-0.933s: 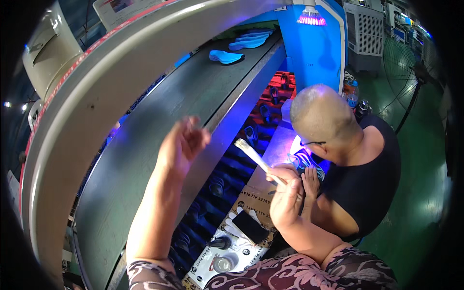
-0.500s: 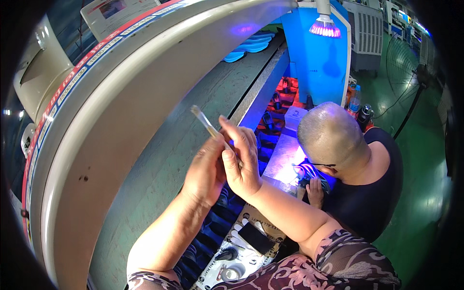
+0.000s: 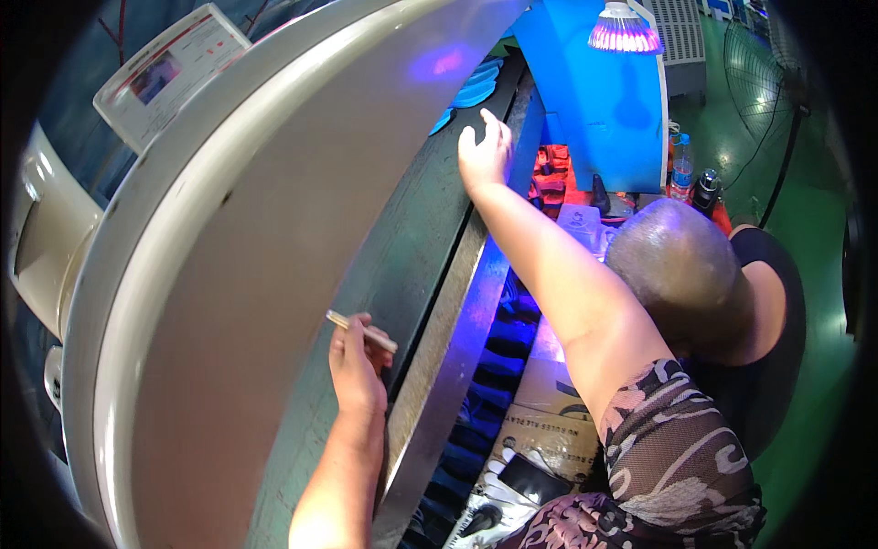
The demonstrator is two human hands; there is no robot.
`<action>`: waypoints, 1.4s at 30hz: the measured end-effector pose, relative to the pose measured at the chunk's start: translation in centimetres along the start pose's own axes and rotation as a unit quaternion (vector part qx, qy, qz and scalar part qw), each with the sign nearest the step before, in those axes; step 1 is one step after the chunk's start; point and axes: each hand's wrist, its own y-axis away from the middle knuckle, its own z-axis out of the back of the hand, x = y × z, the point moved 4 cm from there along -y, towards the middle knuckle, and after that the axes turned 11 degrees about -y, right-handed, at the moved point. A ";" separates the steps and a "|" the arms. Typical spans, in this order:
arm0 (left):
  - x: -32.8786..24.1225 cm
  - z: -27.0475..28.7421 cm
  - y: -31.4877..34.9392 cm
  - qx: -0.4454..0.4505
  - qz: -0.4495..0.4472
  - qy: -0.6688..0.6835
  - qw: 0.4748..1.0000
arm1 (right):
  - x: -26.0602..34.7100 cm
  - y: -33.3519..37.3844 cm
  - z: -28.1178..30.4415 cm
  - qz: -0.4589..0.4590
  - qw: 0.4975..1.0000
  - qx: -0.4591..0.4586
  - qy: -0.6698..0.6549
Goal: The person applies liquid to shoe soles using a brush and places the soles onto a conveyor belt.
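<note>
Movement: right hand (image 3: 485,151) is now reaching far forward, away from the left hand (image 3: 355,366).
Left fingers: pinching one thin stick (image 3: 361,331).
Right fingers: loosely spread, empty, nearing blue insoles (image 3: 476,91) on the conveyor belt (image 3: 402,247).
Co-worker: one, sitting alongside.

A round purple-pink lamp (image 3: 623,29) at the top gives the strongest light, throwing a violet glow onto the blue panel (image 3: 608,101) below it and a violet patch on the curved grey hood (image 3: 274,274). The green floor (image 3: 796,183) shows soft glare. The fisheye bends straight edges strongly, and black vignette fills the corners. The left hand (image 3: 355,371) looks slightly soft, perhaps from motion; shadow deepens along the lower edge.
</note>
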 end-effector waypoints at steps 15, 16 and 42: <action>0.0 -0.6 -0.3 -0.046 0.028 -0.047 0.997 | -18.9 -14.8 -7.5 -0.242 0.963 0.121 -0.017; -0.5 -0.3 -0.1 -0.051 0.029 -0.050 0.997 | -19.8 -15.1 -8.6 -0.248 0.959 0.126 -0.045; 0.7 0.0 -0.6 -0.054 0.070 -0.018 0.996 | -26.3 -22.2 -13.9 -0.131 0.909 0.347 0.191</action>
